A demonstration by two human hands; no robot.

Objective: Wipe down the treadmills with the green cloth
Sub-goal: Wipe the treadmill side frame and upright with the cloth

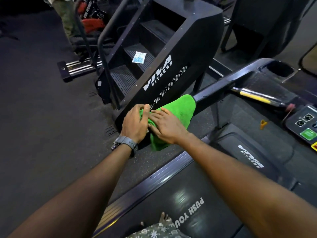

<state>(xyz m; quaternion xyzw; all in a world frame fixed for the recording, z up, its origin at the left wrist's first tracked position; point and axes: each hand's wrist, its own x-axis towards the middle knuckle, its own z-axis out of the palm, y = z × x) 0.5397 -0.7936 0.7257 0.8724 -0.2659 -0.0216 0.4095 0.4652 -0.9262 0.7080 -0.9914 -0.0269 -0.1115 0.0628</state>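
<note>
The green cloth [178,110] is draped over the lower end of the treadmill's left handrail [228,83], with a loose flap hanging below. My left hand [135,122], with a dark watch on its wrist, grips the cloth's left end with curled fingers. My right hand [166,124] lies flat on the cloth beside it, fingers straight and touching the left hand. I stand on the treadmill belt [197,203], which carries white lettering. The treadmill console [303,124] with its buttons sits at the right edge.
A black stair-climber machine [154,66] stands just beyond the handrail, with a small white and blue packet [139,57] on one step. A person's legs [66,16] and red equipment [92,24] are at the far left. Dark rubber floor [42,109] spreads to the left.
</note>
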